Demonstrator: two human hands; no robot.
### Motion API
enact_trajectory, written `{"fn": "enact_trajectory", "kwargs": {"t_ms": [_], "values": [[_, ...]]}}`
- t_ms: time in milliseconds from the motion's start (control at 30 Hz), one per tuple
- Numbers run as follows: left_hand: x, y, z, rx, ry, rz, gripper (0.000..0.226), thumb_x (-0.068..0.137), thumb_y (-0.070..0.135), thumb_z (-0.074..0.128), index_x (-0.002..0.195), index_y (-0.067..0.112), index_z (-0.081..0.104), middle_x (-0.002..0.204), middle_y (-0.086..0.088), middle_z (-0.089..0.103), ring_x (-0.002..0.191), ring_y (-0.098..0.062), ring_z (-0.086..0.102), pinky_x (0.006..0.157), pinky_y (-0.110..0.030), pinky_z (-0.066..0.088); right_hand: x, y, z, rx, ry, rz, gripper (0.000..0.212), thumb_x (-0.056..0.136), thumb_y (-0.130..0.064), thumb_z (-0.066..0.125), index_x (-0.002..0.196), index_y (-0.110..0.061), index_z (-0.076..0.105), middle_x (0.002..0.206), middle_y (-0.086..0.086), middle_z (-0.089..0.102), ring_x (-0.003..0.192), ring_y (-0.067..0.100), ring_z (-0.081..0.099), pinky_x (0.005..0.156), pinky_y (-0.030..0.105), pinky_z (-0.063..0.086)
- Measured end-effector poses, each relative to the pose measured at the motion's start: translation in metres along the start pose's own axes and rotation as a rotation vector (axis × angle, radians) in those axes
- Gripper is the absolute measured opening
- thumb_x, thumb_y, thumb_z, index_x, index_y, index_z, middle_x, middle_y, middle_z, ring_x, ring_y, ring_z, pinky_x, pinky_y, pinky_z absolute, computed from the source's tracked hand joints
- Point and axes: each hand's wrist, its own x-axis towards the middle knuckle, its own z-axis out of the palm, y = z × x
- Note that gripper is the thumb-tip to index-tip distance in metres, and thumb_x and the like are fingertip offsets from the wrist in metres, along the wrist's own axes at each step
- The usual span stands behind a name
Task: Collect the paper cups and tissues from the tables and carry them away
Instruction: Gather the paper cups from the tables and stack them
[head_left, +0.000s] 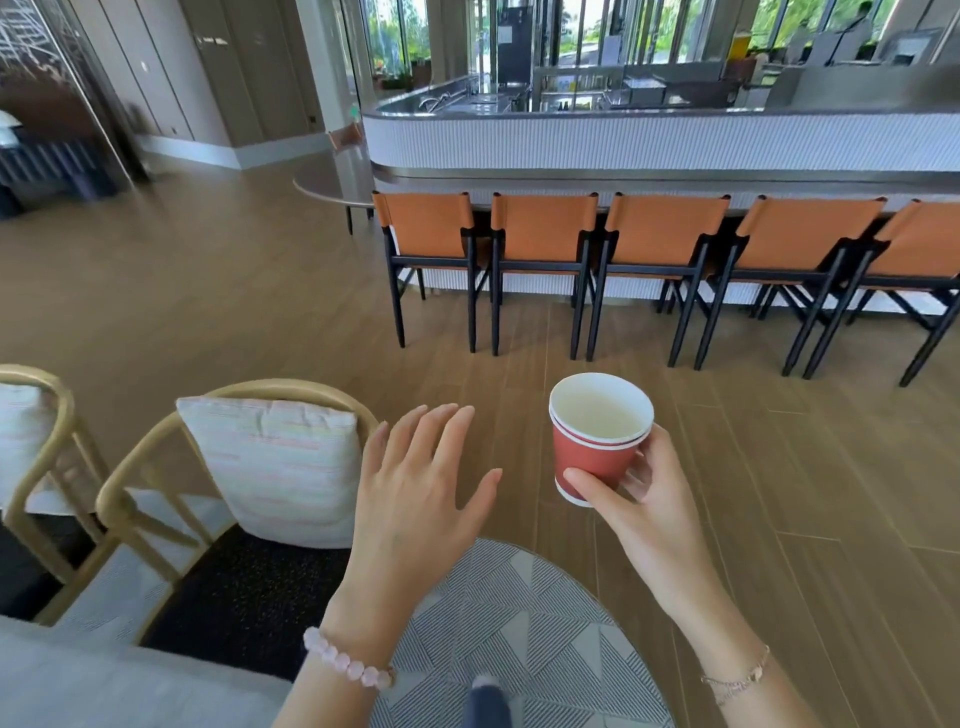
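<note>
Red paper cups (592, 447) with white rims, two nested one inside the other, are held upright in the air over the wooden floor. My right hand (644, 504) grips them low on the side, thumb in front and fingers behind. The inner cup looks empty. My left hand (415, 493) hovers to the left of the cups with its fingers spread and straight, holding nothing. No tissues show in the view.
A rattan chair (156, 499) with a striped cushion (280, 467) stands at the left. A round patterned rug (519, 639) lies under me. Several orange chairs (545, 249) line a long white counter (649, 140) ahead. Open wooden floor stretches to the left back.
</note>
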Motion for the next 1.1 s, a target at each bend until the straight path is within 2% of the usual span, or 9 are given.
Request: {"fn": "enact_trajectory", "kwargs": {"t_ms": [67, 200, 367, 467, 633, 700, 833, 1100], "values": [[0.029, -0.007, 0.022, 0.0, 0.002, 0.01, 0.053, 0.086, 0.048, 0.045, 0.125, 0.014, 0.055, 0.124, 0.0, 0.059, 0.119, -0.026, 0.052, 0.097, -0.052, 0.041, 0.031, 0.01, -0.001, -0.013, 0.016, 0.001, 0.06, 0.071, -0.002, 0.079, 0.12, -0.022, 0.052, 0.097, -0.022, 0.068, 0.091, -0.003, 0.066, 0.065, 0.007, 0.05], [0.099, -0.03, 0.066, 0.014, 0.021, 0.0, 0.054, 0.086, 0.05, 0.045, 0.127, 0.016, 0.054, 0.125, 0.001, 0.058, 0.121, -0.024, 0.051, 0.102, -0.05, 0.038, 0.107, 0.029, 0.004, -0.04, 0.025, -0.014, 0.061, 0.071, -0.006, 0.08, 0.12, -0.027, 0.052, 0.103, -0.019, 0.067, 0.096, -0.001, 0.065, 0.068, 0.008, 0.05], [0.198, -0.059, 0.11, 0.001, 0.029, -0.006, 0.053, 0.084, 0.047, 0.051, 0.127, 0.015, 0.055, 0.125, -0.001, 0.06, 0.121, -0.026, 0.052, 0.103, -0.05, 0.036, 0.214, 0.04, 0.019, -0.066, 0.031, -0.013, 0.062, 0.071, -0.012, 0.081, 0.118, -0.037, 0.05, 0.105, -0.028, 0.064, 0.098, -0.005, 0.063, 0.07, 0.006, 0.048], [0.249, -0.076, 0.133, 0.008, 0.023, 0.012, 0.053, 0.085, 0.047, 0.05, 0.127, 0.015, 0.055, 0.125, -0.001, 0.059, 0.121, -0.026, 0.052, 0.104, -0.049, 0.036, 0.273, 0.047, 0.029, -0.075, 0.035, -0.014, 0.063, 0.07, -0.016, 0.082, 0.122, -0.034, 0.049, 0.107, -0.026, 0.064, 0.1, -0.004, 0.062, 0.072, 0.006, 0.048], [0.312, -0.106, 0.164, 0.023, 0.042, -0.002, 0.053, 0.085, 0.048, 0.048, 0.126, 0.014, 0.056, 0.124, -0.001, 0.06, 0.119, -0.027, 0.053, 0.102, -0.05, 0.038, 0.356, 0.061, 0.05, -0.043, 0.015, -0.024, 0.061, 0.071, -0.011, 0.08, 0.119, -0.033, 0.05, 0.106, -0.021, 0.065, 0.097, -0.005, 0.063, 0.069, 0.006, 0.048], [0.334, -0.118, 0.176, 0.033, 0.06, -0.01, 0.054, 0.085, 0.049, 0.045, 0.125, 0.014, 0.056, 0.123, -0.001, 0.061, 0.119, -0.027, 0.054, 0.101, -0.05, 0.038, 0.387, 0.067, 0.059, -0.039, -0.006, -0.031, 0.06, 0.071, -0.012, 0.08, 0.118, -0.034, 0.05, 0.105, -0.023, 0.065, 0.097, -0.005, 0.063, 0.07, 0.006, 0.048], [0.377, -0.143, 0.204, 0.063, 0.091, -0.05, 0.052, 0.085, 0.048, 0.045, 0.124, 0.015, 0.057, 0.121, 0.0, 0.061, 0.117, -0.026, 0.054, 0.1, -0.049, 0.039, 0.451, 0.083, 0.078, -0.015, -0.08, -0.038, 0.062, 0.072, -0.012, 0.08, 0.124, -0.026, 0.049, 0.112, -0.011, 0.065, 0.099, 0.0, 0.064, 0.073, 0.011, 0.05], [0.473, -0.195, 0.263, 0.171, 0.115, -0.182, 0.053, 0.085, 0.048, 0.047, 0.123, 0.014, 0.058, 0.121, -0.001, 0.061, 0.116, -0.027, 0.055, 0.099, -0.048, 0.04, 0.595, 0.124, 0.121, 0.022, -0.257, -0.034, 0.064, 0.073, -0.011, 0.08, 0.126, -0.024, 0.048, 0.114, -0.011, 0.063, 0.098, -0.003, 0.063, 0.07, 0.007, 0.05]]}}
